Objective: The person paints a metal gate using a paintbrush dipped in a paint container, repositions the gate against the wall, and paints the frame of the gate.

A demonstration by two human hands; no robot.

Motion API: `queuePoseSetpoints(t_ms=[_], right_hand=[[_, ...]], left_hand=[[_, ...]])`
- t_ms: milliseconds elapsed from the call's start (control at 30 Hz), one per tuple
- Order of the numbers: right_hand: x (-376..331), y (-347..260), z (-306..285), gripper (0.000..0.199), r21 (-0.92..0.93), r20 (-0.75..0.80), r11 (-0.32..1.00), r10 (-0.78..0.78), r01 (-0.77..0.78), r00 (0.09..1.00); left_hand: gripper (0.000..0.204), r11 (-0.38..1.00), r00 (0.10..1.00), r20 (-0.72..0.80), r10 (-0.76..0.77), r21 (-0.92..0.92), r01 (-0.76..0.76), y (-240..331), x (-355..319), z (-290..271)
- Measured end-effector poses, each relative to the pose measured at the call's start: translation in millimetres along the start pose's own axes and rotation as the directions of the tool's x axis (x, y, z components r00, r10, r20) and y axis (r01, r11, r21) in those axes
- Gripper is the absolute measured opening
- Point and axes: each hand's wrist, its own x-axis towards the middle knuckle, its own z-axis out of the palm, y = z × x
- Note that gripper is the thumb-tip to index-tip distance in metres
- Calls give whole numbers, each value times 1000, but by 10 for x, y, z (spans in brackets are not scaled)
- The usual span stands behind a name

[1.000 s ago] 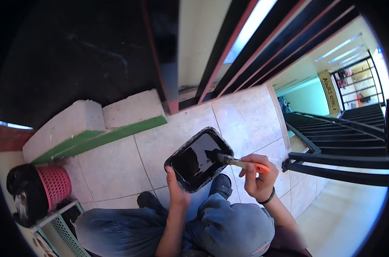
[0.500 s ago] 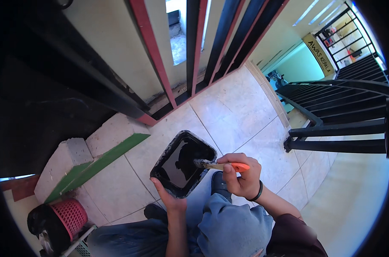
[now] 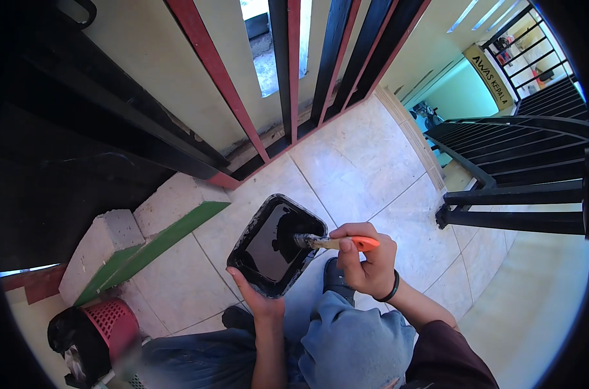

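My left hand (image 3: 259,299) grips the near edge of a square black tray (image 3: 242,256) with glossy black paint inside, held tilted above my knees. My right hand (image 3: 366,259) is closed around a paintbrush (image 3: 336,243) with an orange handle. Its bristles rest in the paint at the tray's right side. Below both hands are my blue trousers and dark shoes.
A fence of red and black bars (image 3: 294,78) rises just ahead over a tiled floor (image 3: 366,175). Concrete blocks with a green strip (image 3: 145,240) lie at left, beside a red basket (image 3: 110,327). A black stair railing (image 3: 515,175) stands at right.
The view has swung up toward the bars. The tray and brush stay in my hands, with the bristles still dipped in the paint.
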Motion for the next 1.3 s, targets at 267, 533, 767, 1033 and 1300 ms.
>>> queuePoseSetpoints(t_ms=[267, 533, 767, 1033, 1300], right_hand=[[108, 70, 127, 36, 498, 2, 789, 415, -361, 910], [226, -222, 46, 34, 722, 104, 572, 466, -389, 878], [746, -857, -65, 38, 631, 272, 685, 247, -366, 930], [1112, -1471, 182, 48, 713, 395, 523, 251, -468, 884], [1166, -1853, 440, 45, 690, 305, 652, 131, -314, 943]], left_hand=[[72, 999, 999, 37, 36, 5, -36, 95, -20, 83], [74, 988, 989, -75, 131, -67, -137, 404, -151, 245], [65, 984, 981, -82, 178, 21, -177, 1004, -464, 652], [57, 966, 976, -6, 216, -141, -214, 1993, -736, 980], [56, 975, 972, 93, 215, -79, -208, 2641, -880, 934]])
